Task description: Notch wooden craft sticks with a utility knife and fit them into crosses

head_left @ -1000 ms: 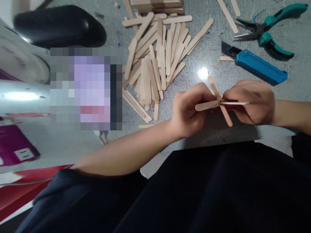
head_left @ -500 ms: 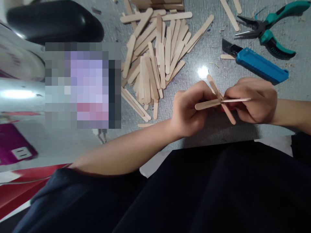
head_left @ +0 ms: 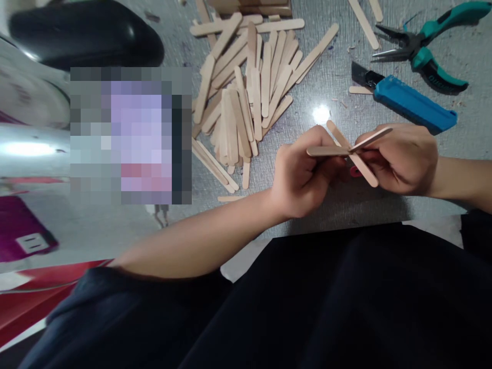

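Between my hands is a cross-shaped piece of wooden craft sticks [head_left: 366, 171], its blades meeting at one centre point. My left hand [head_left: 298, 171] is closed, its fingers curled beneath the left blade near the centre. My right hand [head_left: 405, 159] is closed on the other side, fingers bent inward under the right blade. The exact grip points are hidden below the blades. A small red ring-like part [head_left: 355, 171] shows under the centre, between the fingertips; what it joins to cannot be made out.
A pile of loose craft sticks [head_left: 230, 123] lies left of centre. Beyond my right hand are a blue utility knife [head_left: 415, 100] with its blade out and green-handled pliers [head_left: 417, 48]. A black rounded object [head_left: 88, 33] and a purple object [head_left: 23, 225] are at left.
The crossed sticks have turned and tilted: the left and right blades now point higher, and the lower blade has swung right. More of the red part shows. My hands have barely shifted.
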A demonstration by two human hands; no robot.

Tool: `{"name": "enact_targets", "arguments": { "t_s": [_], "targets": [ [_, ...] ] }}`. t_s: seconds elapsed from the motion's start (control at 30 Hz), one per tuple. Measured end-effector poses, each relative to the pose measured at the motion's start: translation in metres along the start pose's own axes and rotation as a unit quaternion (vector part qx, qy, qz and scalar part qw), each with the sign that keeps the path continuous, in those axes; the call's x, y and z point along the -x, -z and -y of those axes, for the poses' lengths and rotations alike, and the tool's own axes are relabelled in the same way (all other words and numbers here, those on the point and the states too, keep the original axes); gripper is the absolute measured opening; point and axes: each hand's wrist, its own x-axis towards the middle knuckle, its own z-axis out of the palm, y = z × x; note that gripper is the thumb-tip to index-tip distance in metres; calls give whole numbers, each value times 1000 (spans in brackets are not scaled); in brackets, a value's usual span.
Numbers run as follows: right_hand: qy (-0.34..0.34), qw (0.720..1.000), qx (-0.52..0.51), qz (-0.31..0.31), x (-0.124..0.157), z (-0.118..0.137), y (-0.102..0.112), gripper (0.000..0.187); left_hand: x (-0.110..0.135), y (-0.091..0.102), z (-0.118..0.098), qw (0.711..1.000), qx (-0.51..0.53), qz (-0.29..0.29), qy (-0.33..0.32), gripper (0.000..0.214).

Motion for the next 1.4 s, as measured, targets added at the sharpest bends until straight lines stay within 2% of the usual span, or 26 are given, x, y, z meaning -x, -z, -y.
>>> {"name": "enact_targets", "arguments": {
  "t_s": [0.17,0.37,0.6,0.7,0.77,0.83,0.9,0.97,1.1,1.2,1.4],
  "targets": [
    [-53,998,-29,-8,-4,5,1,16,0,-1,-2,1000,-16,-4,0,26],
    [-20,999,-12,-36,-5,-1,-4,21,-2,-1,1,1000,12,6,-26,9],
    [-37,999,-15,-24,-4,-2,-6,23,0,-4,-2,1000,27,-2,-5,8],
    [-62,998,-13,-21,-6,0,-6,34,0,-4,-3,1000,-3,-18,18,13],
    [-79,997,-3,-23,-9,1,-3,32,1,-4,-3,999,-32,-40,15,19],
    [-65,996,15,-65,-12,0,3,20,1,-5,-3,997,-48,-57,5,24],
    [-13,993,16,-118,-14,-1,9,10,2,-7,-3,997,-53,-62,11,26],
    [19,995,-4,-101,-15,-1,14,17,3,-9,-2,996,-47,-66,25,24],
    [-1,999,0,-54,-16,3,13,34,4,-13,-3,996,-26,-78,30,16],
    [6,999,-13,-41,-16,5,8,37,4,-12,-6,996,-54,-61,45,18],
    [22,999,-26,-19,-14,3,4,38,4,-6,-7,992,-110,-50,36,19]
  ]
}}
